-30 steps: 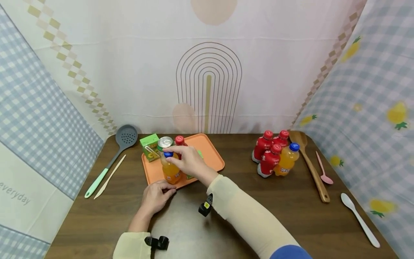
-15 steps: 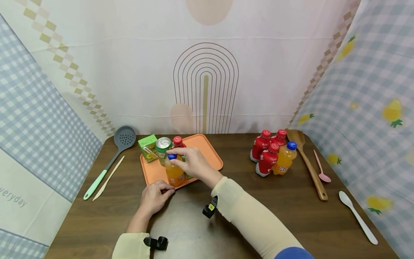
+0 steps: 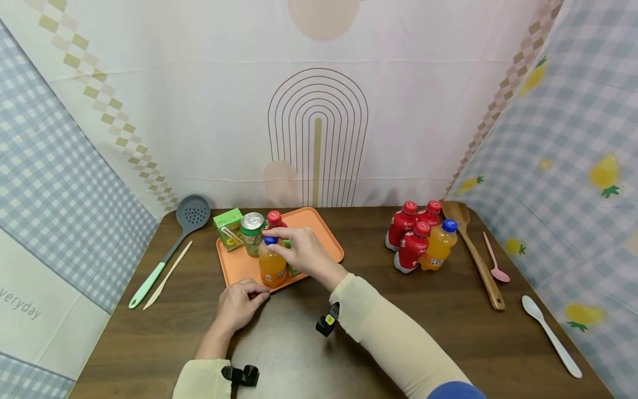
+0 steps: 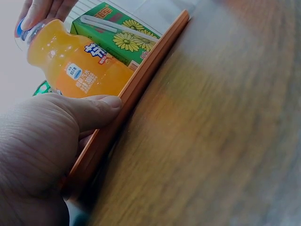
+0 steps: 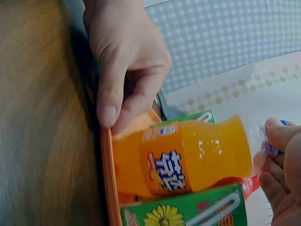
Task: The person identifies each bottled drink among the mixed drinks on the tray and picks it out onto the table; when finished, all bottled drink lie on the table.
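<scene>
An orange soda bottle (image 3: 272,265) with a blue cap stands upright near the front rim of the orange tray (image 3: 326,235). My right hand (image 3: 304,252) pinches the bottle by its cap, thumb on one side and fingers on the other. At the tray's front rim, my left hand (image 3: 240,303) grips the edge between thumb and fingers, as the left wrist view also shows. Behind the bottle are a green can (image 3: 252,224) and a red-capped bottle (image 3: 274,218). A green drink carton (image 3: 229,221) stands at the back left; another carton (image 5: 188,214) sits beside the bottle, mostly hidden in the head view.
Three red bottles (image 3: 412,248) and another orange soda bottle (image 3: 440,246) cluster to the right. Beyond them lie a wooden spatula (image 3: 480,260), a pink spoon (image 3: 497,270) and a white spoon (image 3: 550,332). A grey skimmer (image 3: 191,216) and a wooden knife (image 3: 166,276) lie left.
The orange soda bottle, held at its cap by my right hand, has shifted a little to the right on the tray, uncovering more of the can. My left hand has stayed at the rim.
</scene>
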Available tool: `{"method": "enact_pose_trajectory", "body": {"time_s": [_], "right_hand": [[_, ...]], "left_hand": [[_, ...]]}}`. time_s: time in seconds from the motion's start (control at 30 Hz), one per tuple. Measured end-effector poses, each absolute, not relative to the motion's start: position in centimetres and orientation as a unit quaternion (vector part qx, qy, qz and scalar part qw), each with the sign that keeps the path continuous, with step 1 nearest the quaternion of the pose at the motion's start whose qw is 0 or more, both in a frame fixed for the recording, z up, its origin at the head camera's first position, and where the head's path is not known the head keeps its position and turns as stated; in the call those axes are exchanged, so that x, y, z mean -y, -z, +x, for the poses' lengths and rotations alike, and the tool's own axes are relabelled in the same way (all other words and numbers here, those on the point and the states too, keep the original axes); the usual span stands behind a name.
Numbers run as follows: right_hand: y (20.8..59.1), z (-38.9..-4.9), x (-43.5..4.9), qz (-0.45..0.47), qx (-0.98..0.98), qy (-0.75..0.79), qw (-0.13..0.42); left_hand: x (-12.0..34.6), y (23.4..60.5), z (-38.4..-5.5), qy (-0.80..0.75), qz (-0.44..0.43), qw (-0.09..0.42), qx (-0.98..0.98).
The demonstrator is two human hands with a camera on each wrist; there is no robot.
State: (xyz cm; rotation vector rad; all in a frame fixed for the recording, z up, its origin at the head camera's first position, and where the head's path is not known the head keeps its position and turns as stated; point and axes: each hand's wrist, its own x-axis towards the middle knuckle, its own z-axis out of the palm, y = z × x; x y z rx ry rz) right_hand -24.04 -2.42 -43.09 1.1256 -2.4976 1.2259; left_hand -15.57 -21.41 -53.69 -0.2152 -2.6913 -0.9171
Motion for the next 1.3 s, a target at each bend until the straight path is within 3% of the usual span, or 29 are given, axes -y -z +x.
{"method": "enact_pose_trajectory", "body": {"time_s": [0.3,0.7,1.0,1.3], "right_hand": [[43.8,-23.7,2.8,0.383,0.805,-0.442,0.094],[42.8,-22.0,0.7,0.412,0.76,-0.473,0.17],[43.7,-20.1,-2.8,0.4,0.744,-0.507,0.171],[44.0,-18.6,-7.6,0.34,0.767,-0.513,0.181]], "left_hand": [[21.2,53.6,-15.4,0.32,-0.077,0.162,0.93],[21.2,53.8,-15.5,0.314,-0.074,0.159,0.933],[21.3,53.6,-15.5,0.315,-0.073,0.143,0.935],[21.1,53.8,-15.2,0.32,-0.072,0.161,0.931]]}}
